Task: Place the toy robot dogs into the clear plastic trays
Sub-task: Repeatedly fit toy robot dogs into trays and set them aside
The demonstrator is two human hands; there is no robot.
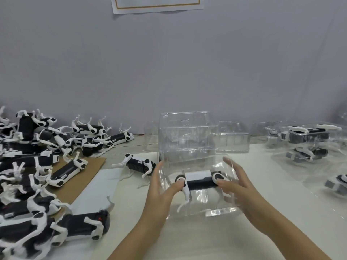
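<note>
Hands on the clear tray (pixel 219 211)
Left hand (pixel 161 186) and right hand (pixel 238 184) spread, fingers straight, thumbs pressing the toy robot dog (pixel 199 180) inside.

Far above the clear moulded plastic tray (pixel 187 139), a white paper sheet with a brown border (pixel 157 4) is cut by the top edge. Left of the tray, the heap of black-and-white toy robot dogs (pixel 28 166) runs off the left and bottom edges. The label (pixel 139 162) on the lone toy dog (pixel 131 163) just beside the tray is too small to read. Right of the tray, filled clear trays (pixel 308 139) blur behind glare and cross the right edge.
</note>
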